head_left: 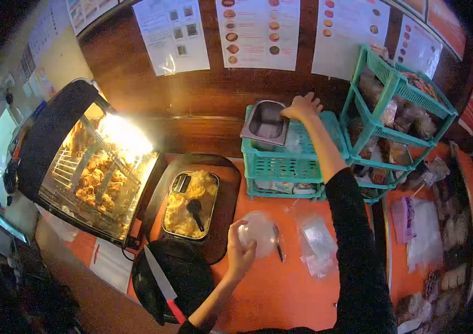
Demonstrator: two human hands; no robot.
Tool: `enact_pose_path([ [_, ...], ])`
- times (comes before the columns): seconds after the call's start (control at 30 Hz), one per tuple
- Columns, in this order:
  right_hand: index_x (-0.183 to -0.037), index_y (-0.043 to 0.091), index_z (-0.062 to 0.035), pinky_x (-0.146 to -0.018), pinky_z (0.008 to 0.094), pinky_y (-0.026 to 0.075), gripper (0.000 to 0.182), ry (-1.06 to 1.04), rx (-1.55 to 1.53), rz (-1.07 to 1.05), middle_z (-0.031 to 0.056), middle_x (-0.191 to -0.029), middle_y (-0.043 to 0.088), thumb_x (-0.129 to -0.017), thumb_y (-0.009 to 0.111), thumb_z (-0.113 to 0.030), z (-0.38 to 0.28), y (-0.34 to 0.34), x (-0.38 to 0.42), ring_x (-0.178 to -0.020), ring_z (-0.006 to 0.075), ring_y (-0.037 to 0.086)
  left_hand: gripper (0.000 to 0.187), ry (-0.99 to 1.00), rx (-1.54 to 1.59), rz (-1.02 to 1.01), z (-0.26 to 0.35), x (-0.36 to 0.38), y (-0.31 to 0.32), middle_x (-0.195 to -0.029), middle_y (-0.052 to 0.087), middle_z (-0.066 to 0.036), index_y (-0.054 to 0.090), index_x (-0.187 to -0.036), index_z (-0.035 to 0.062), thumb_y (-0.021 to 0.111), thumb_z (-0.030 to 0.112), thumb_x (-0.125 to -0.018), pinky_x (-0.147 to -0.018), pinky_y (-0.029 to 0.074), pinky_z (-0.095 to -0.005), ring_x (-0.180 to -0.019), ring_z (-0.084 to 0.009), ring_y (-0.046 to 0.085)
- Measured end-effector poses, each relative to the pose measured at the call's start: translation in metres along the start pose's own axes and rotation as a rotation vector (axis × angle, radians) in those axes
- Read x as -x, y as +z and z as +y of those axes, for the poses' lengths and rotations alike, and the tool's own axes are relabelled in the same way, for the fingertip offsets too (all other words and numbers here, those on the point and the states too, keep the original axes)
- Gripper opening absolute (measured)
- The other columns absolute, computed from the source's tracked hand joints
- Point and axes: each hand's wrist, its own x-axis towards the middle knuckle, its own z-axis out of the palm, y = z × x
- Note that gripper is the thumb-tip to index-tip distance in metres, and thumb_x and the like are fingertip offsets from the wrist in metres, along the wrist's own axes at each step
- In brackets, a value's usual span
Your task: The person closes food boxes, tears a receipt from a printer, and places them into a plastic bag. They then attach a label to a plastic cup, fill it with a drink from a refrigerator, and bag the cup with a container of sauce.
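My left hand (240, 253) is low over the orange counter, its thumb and fingers curled at the near left edge of a round translucent plastic container (262, 231). A dark, thin utensil (278, 243) shows along that container's right side. My right hand (304, 107) reaches far forward with its fingers apart, right at the right rim of a small steel pan (252, 134). That pan sits tilted on top of a teal plastic basket (283, 166). Something pale lies at the bottom of the pan.
A lit glass warmer (89, 167) with fried pieces stands left. Beside it, a tray of yellow rice (183, 214) holds a black spoon (195, 210). A red-handled knife (160, 275) lies across a black lid (192, 273). Plastic bags (317, 239) and a teal rack (384, 131) are right.
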Motion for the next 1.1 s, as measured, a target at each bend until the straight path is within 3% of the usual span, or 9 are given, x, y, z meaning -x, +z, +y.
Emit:
enact_pose_path([
  [0.07,-0.116,0.060,-0.0104,-0.101,0.0567,0.029,0.068,0.038,0.017,-0.127,0.0246,-0.114,0.060,-0.059,0.077,-0.043,0.000,-0.006,-0.011,-0.113,0.0487,0.048,0.052,0.037,-0.030,0.003,-0.014,0.006,-0.009,-0.115,0.046,-0.012,0.043,-0.119,0.0011,0.054,-0.008,-0.070,-0.097,0.034,-0.0325,-0.113,-0.0231,0.045],
  [0.17,-0.080,0.069,-0.0114,-0.099,0.0515,0.029,0.039,-0.017,-0.215,-0.349,0.0262,-0.111,0.059,-0.060,0.074,-0.045,-0.004,-0.019,-0.016,-0.119,0.0408,0.044,0.051,0.029,-0.053,0.066,-0.017,0.015,-0.017,-0.115,0.046,-0.012,0.042,-0.120,0.0010,0.052,-0.007,-0.071,-0.097,0.034,-0.0323,-0.112,-0.0227,0.045],
  [0.23,-0.082,0.071,-0.0091,-0.097,0.0543,0.028,0.040,-0.130,-0.390,-0.182,0.0214,-0.096,0.067,-0.061,0.072,-0.043,-0.007,-0.024,-0.007,-0.101,0.0388,0.059,0.052,0.070,-0.172,0.035,-0.028,0.023,-0.026,-0.114,0.047,-0.013,0.041,-0.120,0.0020,0.051,-0.007,-0.070,-0.094,0.038,-0.0329,-0.111,-0.0227,0.047],
  [0.47,-0.076,0.066,-0.0054,-0.080,0.0403,0.041,0.033,-0.385,-0.716,0.217,0.0127,-0.070,0.066,-0.065,0.072,-0.036,-0.012,-0.087,0.045,-0.071,0.0267,0.065,0.061,-0.318,0.095,-0.143,-0.134,0.078,-0.043,-0.115,0.050,-0.015,0.041,-0.124,0.0091,0.049,-0.007,-0.066,-0.088,0.044,-0.0356,-0.109,-0.0251,0.050],
  [0.73,-0.078,0.061,-0.0011,-0.057,0.0288,0.046,0.021,-0.343,-1.025,-0.009,0.0077,-0.069,0.064,-0.075,0.074,-0.017,0.030,-0.116,0.180,-0.062,0.0110,0.058,0.064,-0.340,-0.952,-0.230,-0.073,0.086,-0.037,-0.121,0.042,-0.030,0.040,-0.132,0.0129,0.061,0.013,-0.072,-0.102,0.027,-0.0537,-0.123,-0.0485,0.027],
  [0.83,-0.077,0.055,-0.0020,-0.057,0.0212,0.041,0.021,-0.252,-0.922,-0.160,-0.0007,-0.067,0.054,-0.076,0.074,-0.011,0.050,-0.071,0.236,-0.063,0.0044,0.047,0.056,-0.058,-0.830,-0.062,-0.088,0.076,-0.023,-0.127,0.043,-0.024,0.039,-0.135,0.0133,0.057,0.030,-0.084,-0.103,0.028,-0.0495,-0.126,-0.0397,0.032],
  [0.93,-0.079,0.059,-0.0013,-0.056,0.0248,0.047,0.020,-0.222,-0.874,-0.236,0.0018,-0.070,0.059,-0.075,0.075,-0.012,0.061,-0.042,0.275,-0.065,0.0066,0.054,0.059,-0.623,0.711,-0.096,-0.019,0.033,0.000,-0.132,0.047,-0.010,0.037,-0.137,0.0106,0.036,0.052,-0.095,-0.105,0.031,-0.0400,-0.124,-0.0215,0.043],
  [1.07,-0.087,0.060,-0.0023,-0.065,0.0298,0.050,0.019,-0.100,-0.952,-0.403,0.0098,-0.082,0.063,-0.075,0.073,-0.010,0.049,-0.049,0.303,-0.075,0.0144,0.062,0.063,-0.708,1.048,-0.224,-0.032,0.017,0.017,-0.131,0.048,-0.011,0.038,-0.137,0.0096,0.034,0.056,-0.094,-0.104,0.033,-0.0406,-0.122,-0.0227,0.045],
  [1.1,-0.095,0.058,-0.0025,-0.072,0.0338,0.049,0.026,-0.126,-0.916,-0.164,0.0137,-0.093,0.061,-0.075,0.072,-0.011,0.044,-0.053,0.308,-0.084,0.0217,0.061,0.064,-0.695,1.054,-0.204,-0.041,0.019,0.019,-0.131,0.048,-0.011,0.038,-0.137,0.0093,0.034,0.057,-0.094,-0.104,0.033,-0.0408,-0.122,-0.0229,0.045],
])
